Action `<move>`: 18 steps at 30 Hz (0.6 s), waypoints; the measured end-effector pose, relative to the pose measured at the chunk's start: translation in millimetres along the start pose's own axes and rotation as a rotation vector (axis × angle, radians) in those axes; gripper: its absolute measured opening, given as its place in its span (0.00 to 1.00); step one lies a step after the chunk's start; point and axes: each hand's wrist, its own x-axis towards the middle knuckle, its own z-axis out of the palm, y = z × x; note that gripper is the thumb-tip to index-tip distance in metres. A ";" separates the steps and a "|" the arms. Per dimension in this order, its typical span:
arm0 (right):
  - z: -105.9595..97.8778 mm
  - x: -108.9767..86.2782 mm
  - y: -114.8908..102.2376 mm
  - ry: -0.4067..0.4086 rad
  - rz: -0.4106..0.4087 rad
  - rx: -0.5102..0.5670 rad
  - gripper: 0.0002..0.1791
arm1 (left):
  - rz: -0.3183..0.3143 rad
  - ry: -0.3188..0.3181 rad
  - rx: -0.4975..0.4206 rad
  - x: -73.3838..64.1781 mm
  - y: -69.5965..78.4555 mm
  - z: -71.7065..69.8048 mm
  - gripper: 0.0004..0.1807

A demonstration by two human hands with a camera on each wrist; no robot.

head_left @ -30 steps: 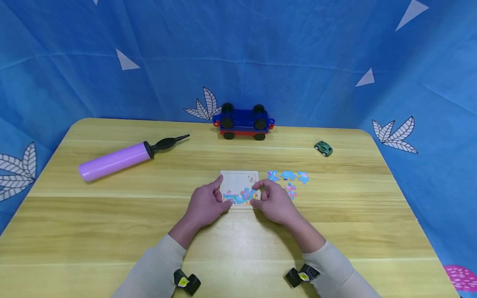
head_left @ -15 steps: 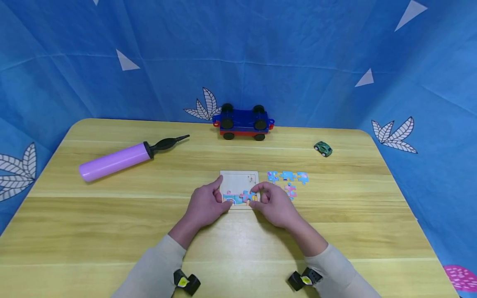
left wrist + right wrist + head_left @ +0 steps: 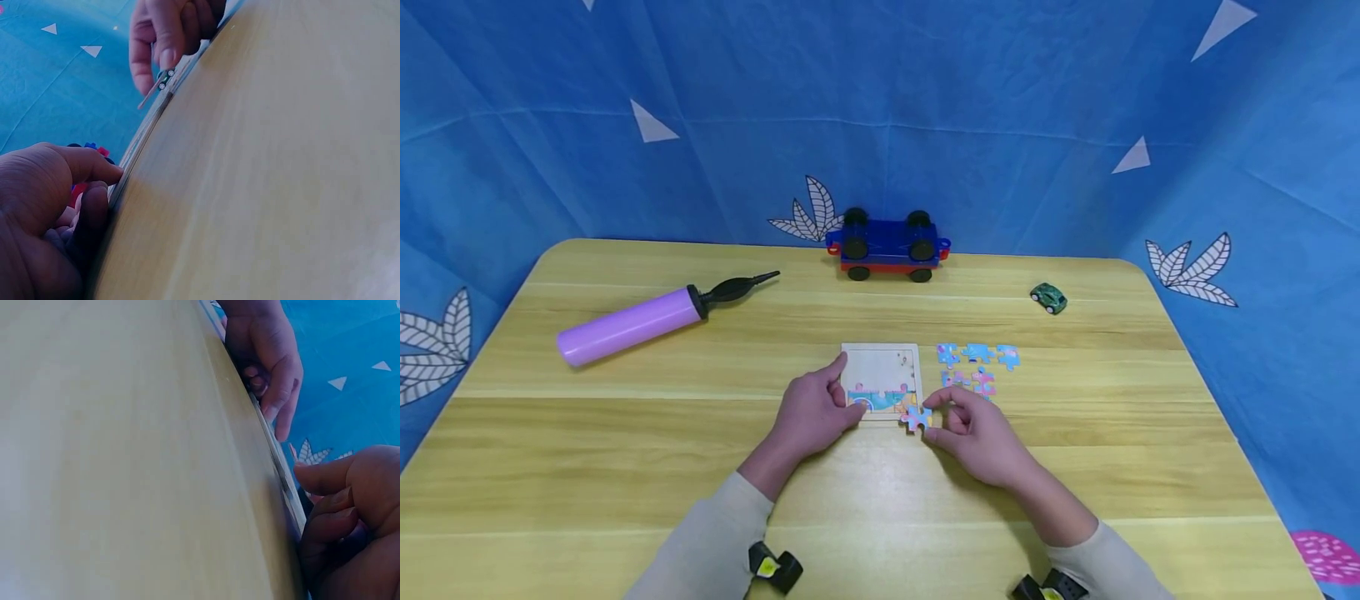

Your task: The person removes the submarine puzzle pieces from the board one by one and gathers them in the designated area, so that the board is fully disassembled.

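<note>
In the head view, my left hand (image 3: 816, 408) grips the left side of a pale puzzle board (image 3: 877, 364), with the thumb at its lower edge and the index finger along its left edge. Coloured puzzle pieces (image 3: 887, 402) fill the board's bottom row. My right hand (image 3: 981, 437) pinches a blue and pink puzzle piece (image 3: 917, 419) between thumb and index finger, over the board's lower right corner. The left wrist view shows that piece (image 3: 147, 99) edge-on and tilted. Low in the right wrist view, my right hand (image 3: 369, 519) partly hides the board.
Several loose puzzle pieces (image 3: 978, 353) lie right of the board. A purple hand pump (image 3: 628, 325) rests at the left of the wooden table (image 3: 662, 450). At the back stands a blue and red toy wagon (image 3: 889, 242); a small green toy car (image 3: 1048, 297) is at the back right.
My right hand has drawn the puzzle piece off the bottom row, towards me and rightward, to the board's lower right corner. My left hand has stayed on the board.
</note>
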 end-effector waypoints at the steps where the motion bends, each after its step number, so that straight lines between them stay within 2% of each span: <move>1: -2.2 -2.6 1.0 -0.002 0.004 0.008 0.14 | 0.000 0.001 0.000 -0.1 0.0 0.0 0.46; 7: -18.4 -16.2 12.0 0.001 -0.006 0.019 0.14 | -0.007 0.001 0.000 -0.6 2.0 -0.5 0.46; 18: -53.6 -35.2 34.6 0.068 0.013 -0.004 0.14 | -0.004 0.002 -0.005 -1.5 3.1 -1.0 0.46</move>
